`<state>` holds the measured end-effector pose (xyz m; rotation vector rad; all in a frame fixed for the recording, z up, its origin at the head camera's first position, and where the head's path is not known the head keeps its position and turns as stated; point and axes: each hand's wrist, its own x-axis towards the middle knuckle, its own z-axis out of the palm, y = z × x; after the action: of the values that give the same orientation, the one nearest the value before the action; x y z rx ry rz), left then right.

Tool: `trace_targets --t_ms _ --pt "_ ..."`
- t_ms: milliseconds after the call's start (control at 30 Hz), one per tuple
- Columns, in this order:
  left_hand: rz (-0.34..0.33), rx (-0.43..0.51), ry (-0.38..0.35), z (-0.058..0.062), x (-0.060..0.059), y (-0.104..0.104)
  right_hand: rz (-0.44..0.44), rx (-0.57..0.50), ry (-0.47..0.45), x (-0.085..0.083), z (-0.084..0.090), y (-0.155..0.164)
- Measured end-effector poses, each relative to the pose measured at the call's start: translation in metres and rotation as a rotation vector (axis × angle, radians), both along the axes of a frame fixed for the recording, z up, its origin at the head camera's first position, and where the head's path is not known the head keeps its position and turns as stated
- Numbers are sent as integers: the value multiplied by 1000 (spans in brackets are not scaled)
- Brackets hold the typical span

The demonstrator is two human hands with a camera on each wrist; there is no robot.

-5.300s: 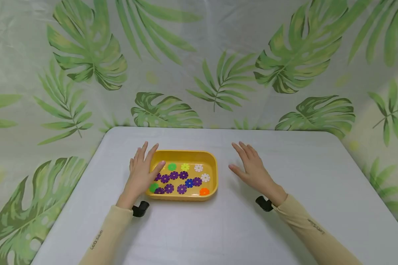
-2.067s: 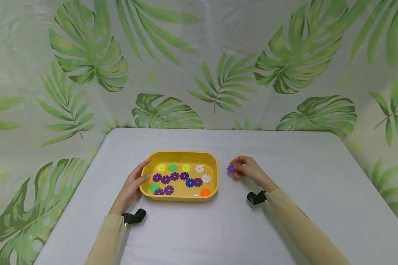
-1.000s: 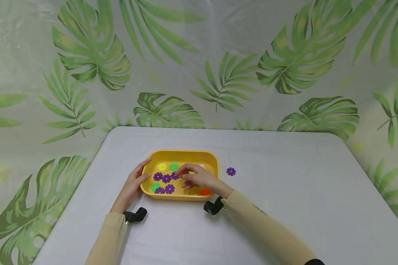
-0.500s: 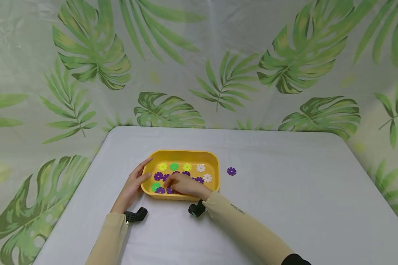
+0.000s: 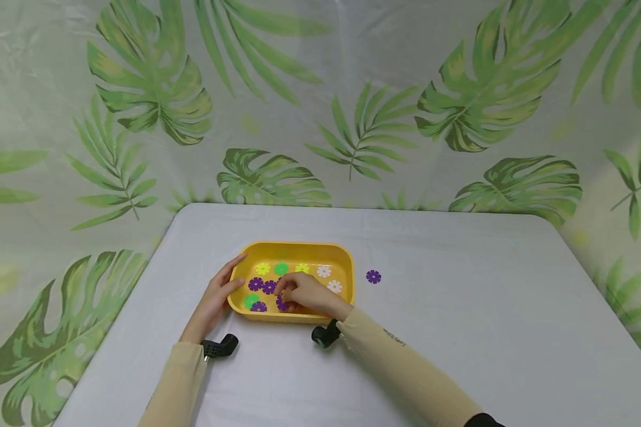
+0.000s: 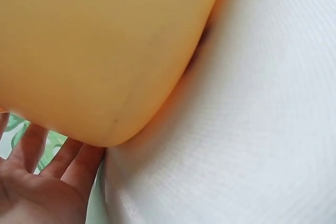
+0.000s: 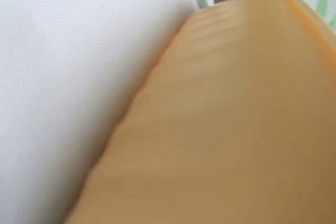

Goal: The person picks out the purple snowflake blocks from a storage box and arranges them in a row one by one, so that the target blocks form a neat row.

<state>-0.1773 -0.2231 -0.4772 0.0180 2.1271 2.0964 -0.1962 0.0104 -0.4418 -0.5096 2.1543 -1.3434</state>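
Note:
The yellow tray [image 5: 328, 251] holds several flower-shaped plastic discs in purple, green, yellow and white. My left hand [image 5: 209, 303] grips its left end, thumb and a finger at the rim; in the left wrist view, the left hand's fingers [image 6: 73, 163] lie along the tray's outer wall [image 6: 100, 51]. Inside the tray, my right hand [image 5: 312, 293] pinches a purple flower-shaped disc [image 5: 281, 303], partly covered by the fingertips. The right hand hides other discs beneath it. The right wrist view shows the tray's side wall [image 7: 210, 119], with the pinching fingers out of sight.
One purple disc [image 5: 373, 277] lies on the white tablecloth [image 5: 459, 308], right of the tray. A leaf-patterned curtain [image 5: 374, 71] hangs behind the table. Each wrist wears a black camera, such as the left one [image 5: 221, 346].
A purple disc has been taken from the tray and set on the table at right. My right hand has returned to the tray, and another purple disc has shifted slightly rightward with its fingers.

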Motion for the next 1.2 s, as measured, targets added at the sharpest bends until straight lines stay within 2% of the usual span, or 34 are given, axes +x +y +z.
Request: trace_targets --t_ms 233,367,500,600,733,867,1067,1200 --pt "1 3 4 1 1 1 -46 -146 -10 -4 19 38" --pt "-3 0 4 0 1 0 -98 -173 7 -10 29 71" --pt "-14 9 7 -1 1 -1 -198 -157 40 -18 29 110" --pt "-22 17 13 -2 1 -1 -270 -154 50 -24 22 140" --pt "-24 20 19 -1 2 -1 -351 -122 63 -28 8 176" --pt "-22 20 21 0 3 -1 -401 -44 61 -30 -5 198" --pt "-12 17 11 0 3 -1 -401 73 44 -31 -15 206" --pt "-13 18 11 -1 2 -1 -402 137 98 -32 -15 204"
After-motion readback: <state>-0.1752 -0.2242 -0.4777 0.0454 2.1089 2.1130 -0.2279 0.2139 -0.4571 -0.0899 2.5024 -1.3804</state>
